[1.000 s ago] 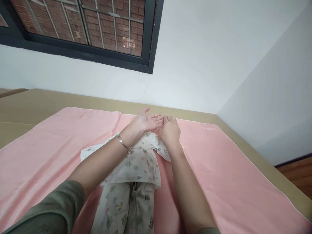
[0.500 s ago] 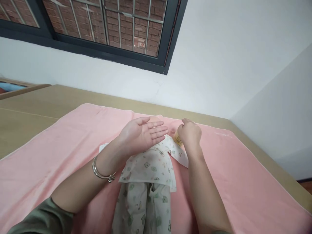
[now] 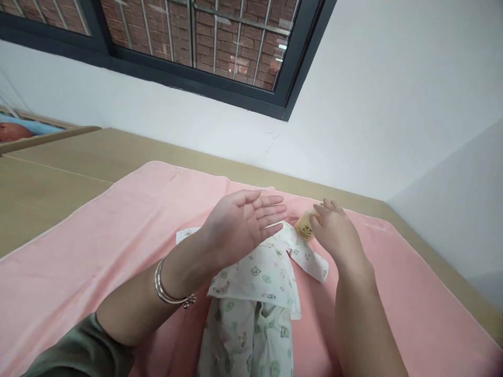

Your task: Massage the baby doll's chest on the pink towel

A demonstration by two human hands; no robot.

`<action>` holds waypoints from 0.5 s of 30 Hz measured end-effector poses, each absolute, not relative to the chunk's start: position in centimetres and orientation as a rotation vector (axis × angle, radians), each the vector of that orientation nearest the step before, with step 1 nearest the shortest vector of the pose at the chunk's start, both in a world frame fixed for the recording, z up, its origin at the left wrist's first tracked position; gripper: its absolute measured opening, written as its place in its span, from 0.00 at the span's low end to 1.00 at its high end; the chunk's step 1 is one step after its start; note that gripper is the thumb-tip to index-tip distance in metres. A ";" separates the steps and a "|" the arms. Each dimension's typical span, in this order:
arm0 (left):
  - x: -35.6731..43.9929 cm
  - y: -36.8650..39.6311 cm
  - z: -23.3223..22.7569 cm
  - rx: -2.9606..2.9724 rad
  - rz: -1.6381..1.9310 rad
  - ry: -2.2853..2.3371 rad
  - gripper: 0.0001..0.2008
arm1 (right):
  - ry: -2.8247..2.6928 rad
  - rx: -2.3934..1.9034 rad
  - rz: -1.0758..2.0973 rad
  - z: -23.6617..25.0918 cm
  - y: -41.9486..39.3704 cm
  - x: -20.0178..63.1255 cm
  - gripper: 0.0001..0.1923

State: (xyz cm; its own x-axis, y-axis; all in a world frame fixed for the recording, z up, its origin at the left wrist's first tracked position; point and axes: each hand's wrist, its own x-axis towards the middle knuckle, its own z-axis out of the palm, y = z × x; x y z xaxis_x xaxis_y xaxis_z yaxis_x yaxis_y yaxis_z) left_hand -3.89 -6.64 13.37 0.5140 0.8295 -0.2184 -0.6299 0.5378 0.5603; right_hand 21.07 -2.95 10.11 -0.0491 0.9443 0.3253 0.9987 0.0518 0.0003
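Observation:
My left hand [image 3: 247, 222] is open, palm up with fingers stretched out, above a small white patterned shirt [image 3: 255, 272]. Nothing lies on the palm. A silver bangle circles that wrist. To the right, my right hand [image 3: 334, 225] is closed on a small yellow bottle [image 3: 304, 226] with dark print. The bottle is tilted, near the shirt's right shoulder; its upper end is hidden by my fingers. Matching patterned pants [image 3: 243, 340] extend below the shirt toward me. My left arm hides part of the shirt. Behind my left fingers a peach-toned patch barely shows.
A pink sheet [image 3: 118, 220] lies under the clothes on a tan surface [image 3: 51, 183]. Beyond it rise a white wall [image 3: 373, 94] and a dark-framed, barred window [image 3: 196, 78]. Blue and reddish-brown things show behind a wooden edge at far left.
The view has shifted, so the scene sits further right. My right hand has turned and moved slightly right with the yellow bottle, baring the shirt's right sleeve. My left palm stays open.

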 end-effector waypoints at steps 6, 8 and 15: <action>-2.4 -7.5 12.7 0.417 0.901 0.608 0.25 | -2.050 -1.495 -0.250 10.9 -8.8 17.3 0.22; -2.1 -8.3 12.8 0.448 0.870 0.545 0.23 | -2.126 -1.331 -0.201 10.8 -10.2 16.1 0.23; -3.0 -11.1 14.6 0.569 0.948 0.348 0.25 | -2.247 -0.897 -0.227 8.9 -13.0 12.3 0.39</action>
